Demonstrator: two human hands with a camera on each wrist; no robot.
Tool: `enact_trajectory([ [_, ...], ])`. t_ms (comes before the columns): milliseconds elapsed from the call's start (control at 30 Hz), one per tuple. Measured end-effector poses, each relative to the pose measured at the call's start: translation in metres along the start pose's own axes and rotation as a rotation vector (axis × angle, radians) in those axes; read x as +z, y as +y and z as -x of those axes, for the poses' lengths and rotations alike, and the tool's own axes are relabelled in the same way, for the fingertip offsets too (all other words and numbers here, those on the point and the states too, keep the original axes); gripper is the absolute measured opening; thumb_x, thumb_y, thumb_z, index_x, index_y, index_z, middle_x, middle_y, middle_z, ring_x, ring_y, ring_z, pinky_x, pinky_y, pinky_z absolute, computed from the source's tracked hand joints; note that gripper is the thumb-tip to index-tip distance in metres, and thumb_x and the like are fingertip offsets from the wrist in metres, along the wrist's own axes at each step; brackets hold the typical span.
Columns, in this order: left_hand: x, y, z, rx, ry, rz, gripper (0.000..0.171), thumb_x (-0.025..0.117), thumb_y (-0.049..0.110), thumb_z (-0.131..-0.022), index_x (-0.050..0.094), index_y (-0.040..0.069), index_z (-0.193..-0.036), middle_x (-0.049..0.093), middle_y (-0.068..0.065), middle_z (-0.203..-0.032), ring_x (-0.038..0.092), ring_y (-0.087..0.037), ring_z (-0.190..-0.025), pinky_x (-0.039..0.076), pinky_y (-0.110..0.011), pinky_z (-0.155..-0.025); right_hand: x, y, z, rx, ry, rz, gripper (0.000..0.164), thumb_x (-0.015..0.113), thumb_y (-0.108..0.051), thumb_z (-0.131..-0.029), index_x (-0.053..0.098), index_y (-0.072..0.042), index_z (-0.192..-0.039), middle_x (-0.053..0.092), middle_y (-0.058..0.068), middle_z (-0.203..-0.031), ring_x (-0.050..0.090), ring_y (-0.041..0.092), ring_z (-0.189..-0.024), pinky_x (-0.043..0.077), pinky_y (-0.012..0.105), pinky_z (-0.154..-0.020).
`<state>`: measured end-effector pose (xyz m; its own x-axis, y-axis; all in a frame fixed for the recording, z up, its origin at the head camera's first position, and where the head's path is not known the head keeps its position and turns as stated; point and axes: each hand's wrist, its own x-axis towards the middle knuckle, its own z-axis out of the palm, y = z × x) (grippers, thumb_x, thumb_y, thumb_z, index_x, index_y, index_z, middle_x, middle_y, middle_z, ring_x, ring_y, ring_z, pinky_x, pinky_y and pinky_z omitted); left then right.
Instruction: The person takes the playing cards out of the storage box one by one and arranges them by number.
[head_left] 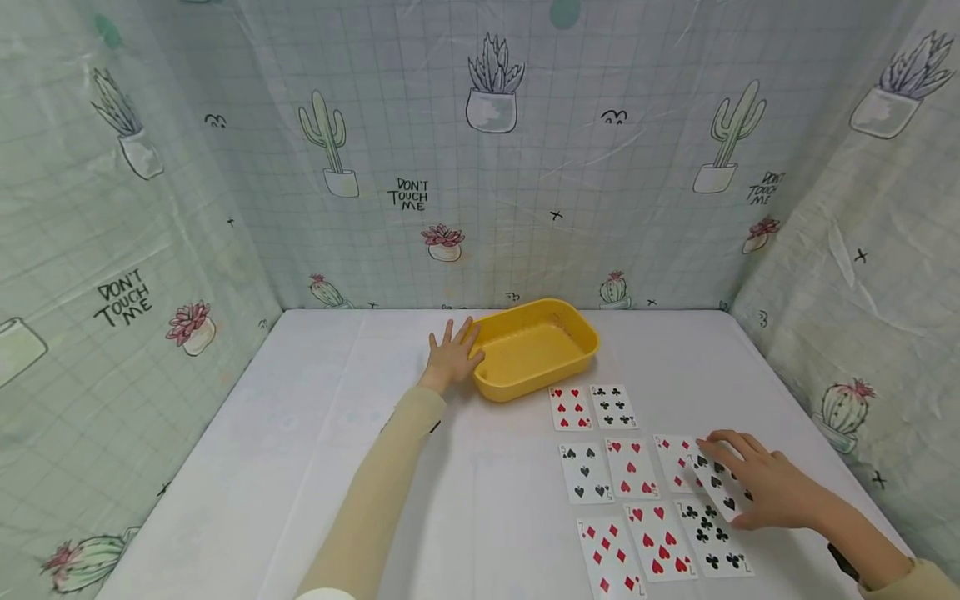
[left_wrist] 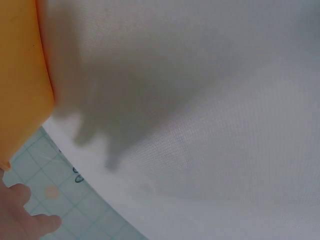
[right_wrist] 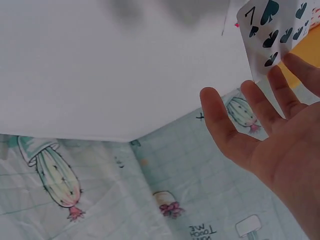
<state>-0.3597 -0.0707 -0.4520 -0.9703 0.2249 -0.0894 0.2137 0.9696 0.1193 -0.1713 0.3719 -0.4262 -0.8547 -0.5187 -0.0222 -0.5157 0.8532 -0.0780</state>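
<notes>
My right hand (head_left: 776,483) holds a seven of spades (head_left: 722,485) between thumb and fingers, tilted above the table. In the right wrist view that card (right_wrist: 272,37) shows at the top right, by the fingertips. Beneath it, a five of diamonds (head_left: 672,460) and a seven of clubs (head_left: 712,542) are partly covered. At the back, my left hand (head_left: 452,358) spreads its fingers against the left end of a yellow tray (head_left: 536,387). The left wrist view catches only some of its fingers (left_wrist: 47,223), near the tray's corner.
A six of hearts (head_left: 570,408) and six of clubs (head_left: 615,407) lie before the tray. Nearer are a five of spades (head_left: 585,479), five of hearts (head_left: 632,471), seven of diamonds (head_left: 609,557) and seven of hearts (head_left: 660,546). Cactus-print cloth (head_left: 555,167) walls the table.
</notes>
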Motion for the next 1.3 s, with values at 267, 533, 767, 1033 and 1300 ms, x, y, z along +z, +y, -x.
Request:
enact_trajectory([
  [267,0.001,-0.001,-0.001,-0.001,-0.006,0.006,0.059,0.028,0.045,-0.095,0.007,0.024,-0.145,0.0,0.004,-0.153,-0.002,-0.032,-0.139,0.007,-0.062,-0.106,0.013,0.011,0.024,0.139,-0.095,-0.07,0.097,0.084,-0.039,-0.044,0.041,-0.012,-0.127,0.033,0.009,-0.124,0.039,0.032,-0.108,0.042,0.056,-0.064],
  [533,0.0,-0.001,-0.001,-0.004,0.002,0.0,0.059,0.029,0.045,-0.095,0.008,0.023,-0.145,0.001,0.004,-0.153,-0.002,-0.032,-0.139,0.008,-0.062,-0.106,0.028,0.021,0.034,0.236,-0.175,-0.112,0.099,0.084,-0.04,-0.04,0.044,-0.008,-0.124,0.036,0.013,-0.122,0.039,0.036,-0.106,0.041,0.062,-0.065],
  [767,0.001,-0.001,-0.001,-0.005,-0.007,0.014,0.059,0.029,0.045,-0.095,0.007,0.023,-0.145,0.0,0.004,-0.152,-0.002,-0.032,-0.139,0.006,-0.062,-0.106,0.035,0.03,0.038,0.289,-0.235,-0.172,0.098,0.084,-0.04,-0.042,0.044,-0.007,-0.125,0.038,0.014,-0.122,0.039,0.037,-0.106,0.038,0.067,-0.067],
  [1033,0.001,0.001,0.001,-0.01,0.001,0.004,0.059,0.029,0.045,-0.095,0.008,0.023,-0.145,0.0,0.004,-0.152,-0.002,-0.032,-0.139,0.008,-0.061,-0.106,0.038,0.033,0.039,0.298,-0.279,-0.227,0.101,0.083,-0.042,-0.042,0.043,-0.007,-0.127,0.038,0.017,-0.124,0.039,0.04,-0.108,0.038,0.066,-0.07],
  [1300,0.002,0.003,0.0,0.001,0.014,0.025,0.059,0.03,0.044,-0.094,0.01,0.022,-0.145,0.003,0.002,-0.153,0.0,-0.033,-0.139,0.009,-0.062,-0.105,0.038,0.035,0.041,0.308,-0.287,-0.22,0.103,0.083,-0.042,-0.04,0.042,-0.004,-0.126,0.039,0.018,-0.123,0.04,0.041,-0.106,0.039,0.065,-0.069],
])
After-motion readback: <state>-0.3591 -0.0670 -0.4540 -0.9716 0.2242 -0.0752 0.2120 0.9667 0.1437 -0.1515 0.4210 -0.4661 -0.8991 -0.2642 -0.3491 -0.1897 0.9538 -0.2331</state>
